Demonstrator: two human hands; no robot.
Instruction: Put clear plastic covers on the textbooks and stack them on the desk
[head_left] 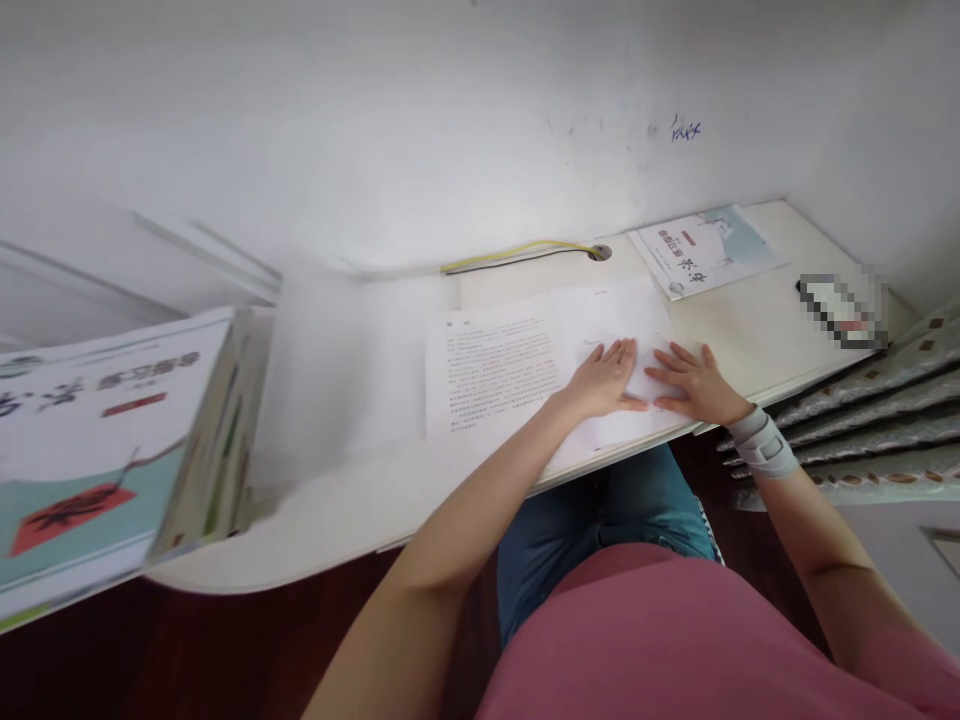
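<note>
My left hand (604, 378) lies flat with fingers stretched out on a white sheet of paper (628, 330) near the desk's front edge. My right hand (696, 382), with a grey wrist band, also rests flat on the same sheet, fingers extended toward the left hand. The fingertips of both hands nearly meet over a folded part of the paper. A printed page of text (495, 370) lies just left of my hands.
A white desk (757, 330) runs along a white wall. A stack of books (112, 450) sits at the left. A booklet (705, 250) lies at the back right, a yellow cable (517, 255) enters a desk hole, and patterned cushions (870, 420) are piled right.
</note>
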